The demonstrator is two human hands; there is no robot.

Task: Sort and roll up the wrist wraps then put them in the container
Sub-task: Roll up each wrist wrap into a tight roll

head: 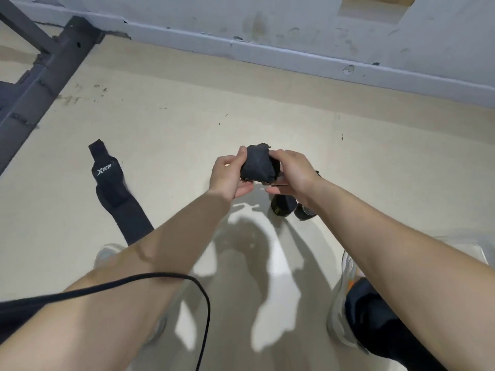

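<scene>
A black wrist wrap (pixel 257 164), bunched into a roll, is held above the floor between both hands. My left hand (pixel 229 174) grips its left side with the thumb on top. My right hand (pixel 292 173) curls round its right side. Two rolled black wraps (pixel 283 205) stand on the floor just below my right hand, partly hidden by the wrist. A long unrolled black wrap (pixel 115 191) with a white logo lies flat on the floor to the left. A clear container (pixel 474 253) shows only as a corner at the right edge.
A dark metal rack frame (pixel 40 76) stands at the upper left. A grey wall with a baseboard (pixel 294 57) runs across the back. My feet in light shoes (pixel 345 298) are below, and a black cable (pixel 187 279) hangs over my left forearm.
</scene>
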